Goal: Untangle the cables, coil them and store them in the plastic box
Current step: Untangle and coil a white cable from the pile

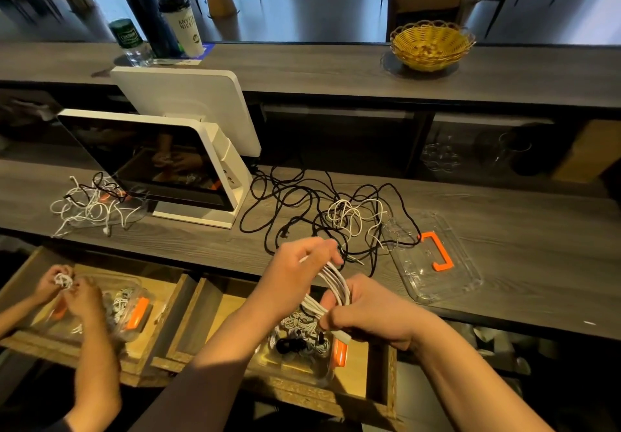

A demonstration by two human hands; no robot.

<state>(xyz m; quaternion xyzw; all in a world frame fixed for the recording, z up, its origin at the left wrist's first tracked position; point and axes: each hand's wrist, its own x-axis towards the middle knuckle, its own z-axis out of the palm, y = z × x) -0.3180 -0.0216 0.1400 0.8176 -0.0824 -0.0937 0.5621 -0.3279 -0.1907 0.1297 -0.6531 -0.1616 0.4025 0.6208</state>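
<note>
My left hand [295,270] pinches the top of a looped white cable [334,280], while my right hand [366,310] grips the lower part of the same coil; a white plug sticks out under my right fingers. Below my hands, a clear plastic box [295,361] with an orange latch sits in an open wooden drawer and holds coiled white and black cables. On the counter behind lies a tangle of black cable [292,206] mixed with thin white cable [353,216]. The clear box lid [433,260] with an orange handle lies to the right.
A white point-of-sale screen [151,159] stands at the left, with another white cable tangle [90,206] beside it. At lower left another person's hands [70,290] work a white cable over a second box in a drawer. A wicker basket [431,45], cup and bottles stand on the upper ledge.
</note>
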